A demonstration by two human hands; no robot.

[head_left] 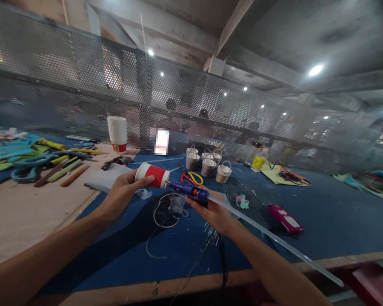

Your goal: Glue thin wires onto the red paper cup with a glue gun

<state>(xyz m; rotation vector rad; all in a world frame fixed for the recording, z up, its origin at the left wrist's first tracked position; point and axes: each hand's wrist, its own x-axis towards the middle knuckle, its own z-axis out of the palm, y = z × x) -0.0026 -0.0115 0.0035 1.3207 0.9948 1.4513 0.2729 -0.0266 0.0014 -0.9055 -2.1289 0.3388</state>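
My left hand [125,187] grips a red and white paper cup [156,175] that lies on its side in the air, its thumb across the red band. In my right hand [215,214] is a blue hot glue gun [188,189], with a long clear glue stick [274,236] sticking out of its back. The gun's nozzle is at the right end of the cup; whether it touches cannot be made out. Below them a ring of thin wire [166,226] lies on the blue table surface [115,259]. Behind the gun lie scissors with red and yellow handles [194,177].
Several small handled buckets [223,172] stand beyond my hands. A stack of paper cups [117,131] is at back left, near tools and teal scissors [28,174]. A glass jar [254,154] and a magenta box [285,219] are to the right. A perforated metal screen [185,89] closes off the back.
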